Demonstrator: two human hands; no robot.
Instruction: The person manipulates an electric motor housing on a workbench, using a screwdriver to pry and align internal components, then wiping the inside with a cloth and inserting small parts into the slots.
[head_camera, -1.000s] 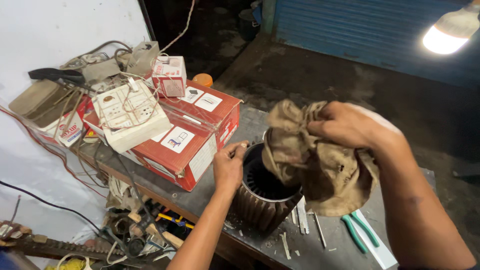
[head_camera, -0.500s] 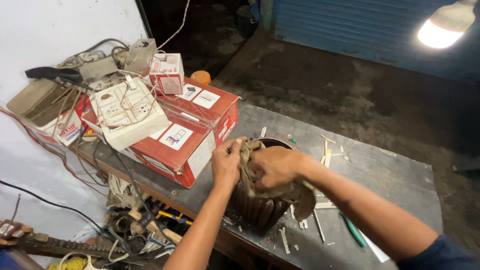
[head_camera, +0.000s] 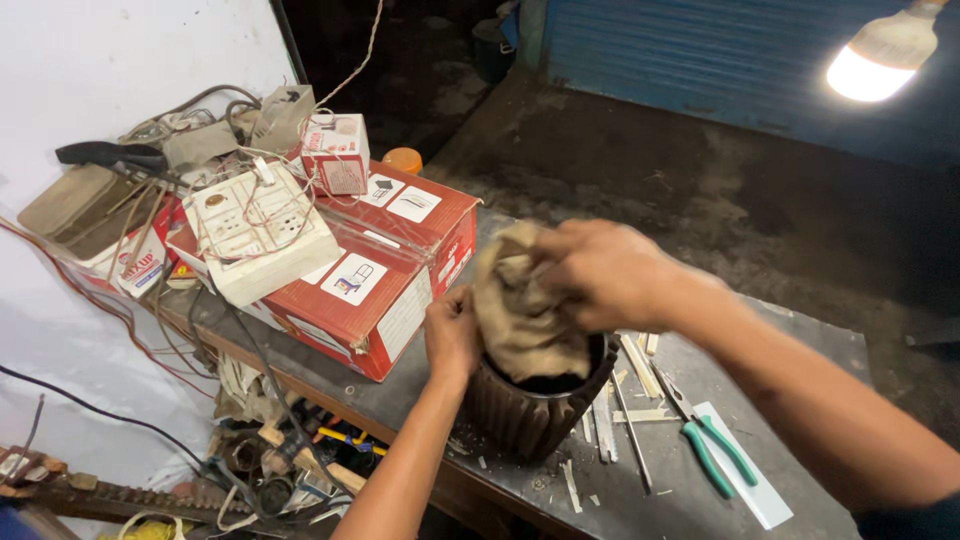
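Right hand (head_camera: 610, 275) clutches the rag (head_camera: 520, 315) inside the ribbed casing (head_camera: 530, 410); left hand (head_camera: 452, 335) grips its rim. Best wipe firmly, casing steadied.

Looking like an electrical repair workshop: switchboard (head_camera: 262, 228) sitting on cartons, pliers (head_camera: 712, 443) lying on the metal workbench (head_camera: 820, 350), bare bulb (head_camera: 880, 60) glowing.
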